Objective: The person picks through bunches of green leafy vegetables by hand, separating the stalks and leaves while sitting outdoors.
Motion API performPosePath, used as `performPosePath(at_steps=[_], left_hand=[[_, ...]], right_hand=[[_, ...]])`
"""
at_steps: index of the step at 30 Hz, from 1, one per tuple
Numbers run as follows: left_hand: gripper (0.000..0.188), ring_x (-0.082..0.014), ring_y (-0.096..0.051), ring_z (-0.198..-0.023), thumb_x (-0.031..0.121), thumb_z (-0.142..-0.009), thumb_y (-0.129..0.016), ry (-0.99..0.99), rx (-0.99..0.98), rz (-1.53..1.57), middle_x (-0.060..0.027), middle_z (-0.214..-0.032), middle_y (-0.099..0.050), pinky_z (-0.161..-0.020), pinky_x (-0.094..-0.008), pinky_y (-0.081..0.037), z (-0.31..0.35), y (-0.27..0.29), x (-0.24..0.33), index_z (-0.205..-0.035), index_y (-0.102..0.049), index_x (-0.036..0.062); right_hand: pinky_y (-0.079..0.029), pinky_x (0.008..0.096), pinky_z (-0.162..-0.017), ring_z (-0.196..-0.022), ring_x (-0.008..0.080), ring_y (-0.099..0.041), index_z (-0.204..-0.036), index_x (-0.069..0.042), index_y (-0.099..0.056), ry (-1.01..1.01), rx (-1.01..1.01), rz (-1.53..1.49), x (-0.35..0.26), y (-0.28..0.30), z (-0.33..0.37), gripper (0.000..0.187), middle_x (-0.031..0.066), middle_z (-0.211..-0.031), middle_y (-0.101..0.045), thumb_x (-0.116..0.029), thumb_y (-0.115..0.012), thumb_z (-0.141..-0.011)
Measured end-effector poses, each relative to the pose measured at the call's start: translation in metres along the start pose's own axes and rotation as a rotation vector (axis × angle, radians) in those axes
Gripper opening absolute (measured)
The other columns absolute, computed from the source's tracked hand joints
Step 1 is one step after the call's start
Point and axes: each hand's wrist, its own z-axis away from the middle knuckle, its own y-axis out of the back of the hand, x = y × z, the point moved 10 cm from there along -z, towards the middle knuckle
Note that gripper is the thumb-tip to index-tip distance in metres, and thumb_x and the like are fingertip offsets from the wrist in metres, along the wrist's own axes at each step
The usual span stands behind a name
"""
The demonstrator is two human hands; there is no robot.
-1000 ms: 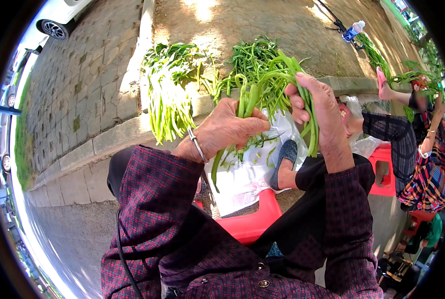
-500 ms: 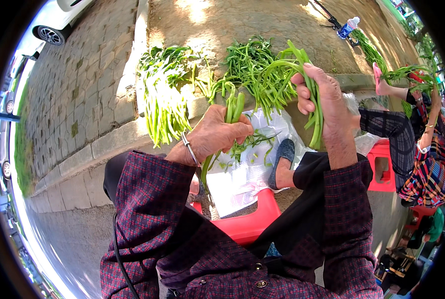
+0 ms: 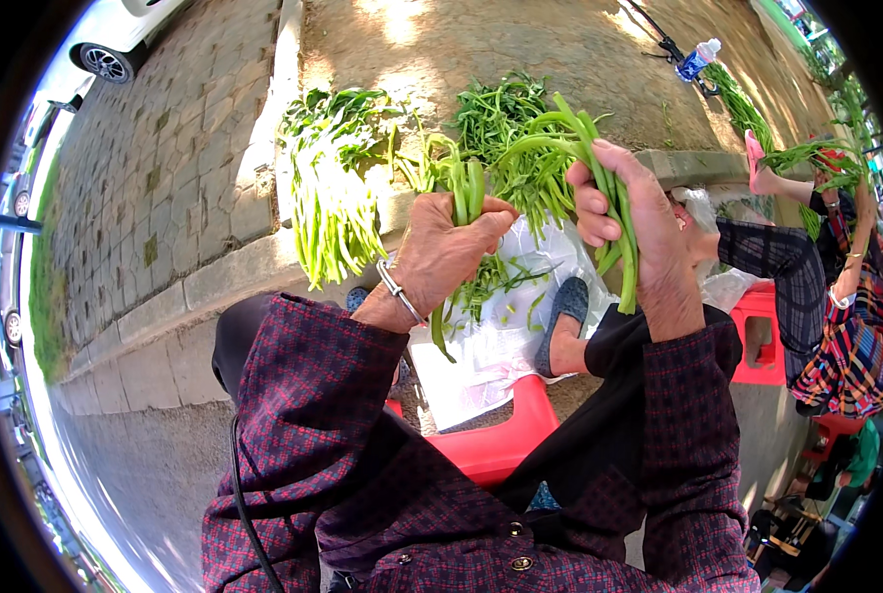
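My left hand [image 3: 446, 252] is closed round a few thick green vegetable stems [image 3: 469, 188], whose cut ends stand up above the fist and whose lower part hangs below it. To the right, my right hand [image 3: 644, 222] grips a longer bunch of green stems [image 3: 599, 158], held upright between thumb and fingers. Under both hands, a white plastic sheet [image 3: 471, 381] lies on the ground with torn leaf scraps [image 3: 496, 282] on it. Beyond the left hand rests a heap of long-stemmed leafy greens [image 3: 337, 222]; a second leafy heap [image 3: 501, 124] lies beyond the sheet.
A red plastic stool [image 3: 501, 445] shows between my legs. A stone kerb [image 3: 214, 282] runs past the greens. At right, another person in plaid trousers [image 3: 772, 252] sits beside a red stool [image 3: 757, 336], holding greens [image 3: 817, 153]. A bottle [image 3: 698, 59] stands far right.
My left hand has shifted slightly right and up toward the right hand. The right hand has dropped a little and moved left. Both still hold their stems.
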Motion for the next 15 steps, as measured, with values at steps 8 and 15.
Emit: performPosePath(at_steps=[8,15], left_hand=[[0.025,-0.0035,-0.043,-0.045,0.014,-0.087,-0.059,-0.021,0.082,0.12,-0.0001,-0.065,-0.055,-0.041,-0.0198,-0.036,-0.002,0.002,0.004,-0.107,-0.063,-0.0002],[0.021,-0.003,-0.044,-0.047,0.013,-0.083,-0.06,-0.111,0.044,0.19,0.0019,-0.062,-0.053,-0.04,-0.0191,-0.037,0.0,-0.002,0.011,-0.099,-0.064,-0.0003]], right_hand=[[-0.031,0.0206,-0.038,-0.037,0.0049,-0.034,-0.082,-0.003,-0.054,-0.046,-0.114,0.055,0.013,-0.026,0.005,0.034,-0.0036,-0.056,-0.041,-0.033,-0.044,-0.093],[-0.032,0.0199,-0.038,-0.039,0.0058,-0.035,-0.08,0.002,-0.058,-0.084,-0.146,0.013,0.022,-0.035,0.006,0.036,-0.0011,-0.056,-0.043,-0.03,-0.046,-0.093]])
